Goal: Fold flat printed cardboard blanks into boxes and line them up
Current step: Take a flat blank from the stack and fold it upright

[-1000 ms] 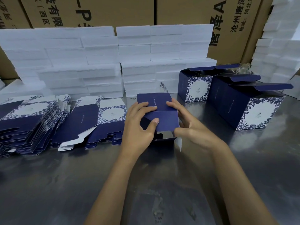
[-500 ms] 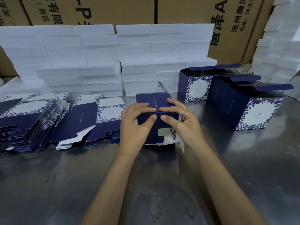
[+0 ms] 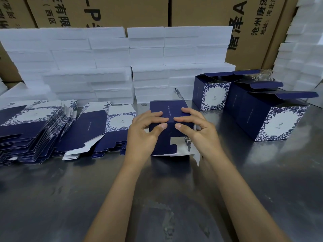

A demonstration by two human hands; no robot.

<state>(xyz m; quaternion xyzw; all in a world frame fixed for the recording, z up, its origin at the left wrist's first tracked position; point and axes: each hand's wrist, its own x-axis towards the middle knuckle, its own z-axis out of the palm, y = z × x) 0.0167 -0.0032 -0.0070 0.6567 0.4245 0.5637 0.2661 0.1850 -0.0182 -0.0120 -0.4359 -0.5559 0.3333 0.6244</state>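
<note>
A navy printed box blank (image 3: 167, 110), partly formed, stands on the steel table at centre. My left hand (image 3: 145, 135) grips its left side, fingers on top and thumb on the front flap. My right hand (image 3: 197, 131) grips the right side the same way. A notched navy flap (image 3: 166, 145) hangs down at the front, with white inside and a floral flap showing to its right. Flat blanks (image 3: 31, 130) lie fanned in piles at the left. Folded boxes (image 3: 279, 123) with open lids stand in a row at the right.
White foam blocks (image 3: 111, 67) are stacked behind the work area and at the far right. Brown shipping cartons (image 3: 201, 13) form the back wall. The steel table (image 3: 52, 198) stretches towards me.
Both hands closed in on the box's top front edge, thumbs now pressing the front flap. The box has taken a squarer shape and its front flap hangs lower.
</note>
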